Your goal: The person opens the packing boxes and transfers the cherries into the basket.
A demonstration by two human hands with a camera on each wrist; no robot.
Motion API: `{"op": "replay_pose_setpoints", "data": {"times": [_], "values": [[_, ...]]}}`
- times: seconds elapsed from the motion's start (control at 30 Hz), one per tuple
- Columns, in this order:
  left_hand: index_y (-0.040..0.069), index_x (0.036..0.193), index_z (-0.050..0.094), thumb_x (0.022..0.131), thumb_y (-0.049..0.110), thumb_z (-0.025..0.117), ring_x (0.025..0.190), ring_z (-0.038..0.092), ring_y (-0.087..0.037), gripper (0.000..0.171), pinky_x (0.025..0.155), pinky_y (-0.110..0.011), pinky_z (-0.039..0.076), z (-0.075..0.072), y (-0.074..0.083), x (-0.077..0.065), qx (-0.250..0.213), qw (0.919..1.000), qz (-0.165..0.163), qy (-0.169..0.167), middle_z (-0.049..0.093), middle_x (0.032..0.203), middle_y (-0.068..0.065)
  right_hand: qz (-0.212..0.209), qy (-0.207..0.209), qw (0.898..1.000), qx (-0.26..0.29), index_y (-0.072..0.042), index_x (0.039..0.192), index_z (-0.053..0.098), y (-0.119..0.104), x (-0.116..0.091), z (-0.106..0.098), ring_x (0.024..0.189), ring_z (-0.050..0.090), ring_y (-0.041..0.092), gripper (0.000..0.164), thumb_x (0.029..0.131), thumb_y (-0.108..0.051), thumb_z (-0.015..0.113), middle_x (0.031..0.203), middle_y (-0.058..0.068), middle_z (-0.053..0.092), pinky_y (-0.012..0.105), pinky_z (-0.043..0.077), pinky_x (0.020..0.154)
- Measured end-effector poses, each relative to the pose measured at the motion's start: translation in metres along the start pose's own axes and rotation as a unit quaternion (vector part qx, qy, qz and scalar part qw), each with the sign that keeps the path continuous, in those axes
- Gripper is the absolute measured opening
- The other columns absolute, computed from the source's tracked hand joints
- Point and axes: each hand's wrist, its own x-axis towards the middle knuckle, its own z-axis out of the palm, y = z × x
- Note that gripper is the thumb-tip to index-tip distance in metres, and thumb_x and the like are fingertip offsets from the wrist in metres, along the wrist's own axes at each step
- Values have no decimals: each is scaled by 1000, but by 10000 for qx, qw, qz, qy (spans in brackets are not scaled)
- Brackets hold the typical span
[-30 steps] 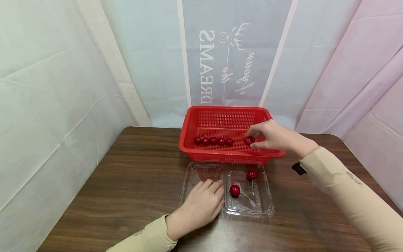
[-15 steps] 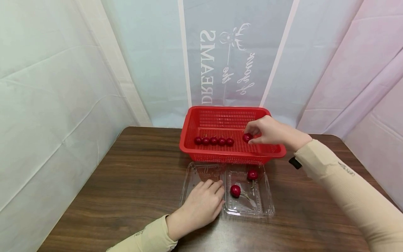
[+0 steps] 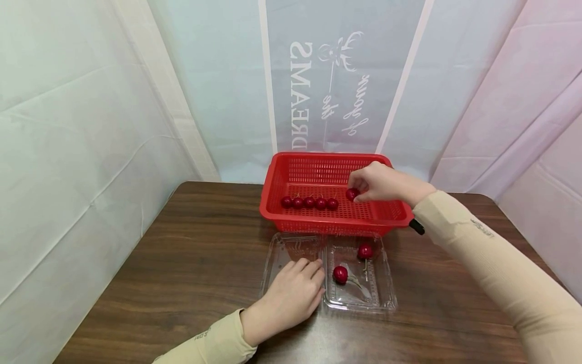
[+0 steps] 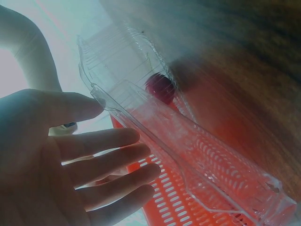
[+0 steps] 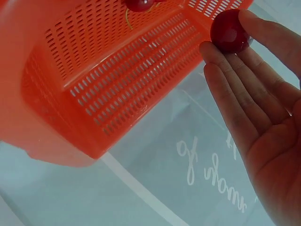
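Right hand (image 3: pixel 384 182): fingers pinching one cherry (image 3: pixel 352 194) over red basket (image 3: pixel 309 221). Left hand (image 3: pixel 291 290): fingers loosely extended at clear container (image 3: pixel 359 306) holding two cherries (image 3: pixel 340 274).

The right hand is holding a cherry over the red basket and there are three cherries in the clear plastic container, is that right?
Not quite: the clear plastic container holds two cherries, not three, as the head view shows. The right hand does hold a cherry over the red basket.
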Motion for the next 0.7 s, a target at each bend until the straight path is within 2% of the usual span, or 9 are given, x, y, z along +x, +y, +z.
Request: {"op": "replay_pose_setpoints", "data": {"times": [0.7], "values": [[14,102,68,85,37,62,96,59,-16,29,73,-28,47,-1,-1,1,10,10000,12,-16,66,115,-2,357,-526,9979,-96,-9,90,67,8,30,4,79,67,15,24,72,-17,82,84,4,71,35,55,75]]}}
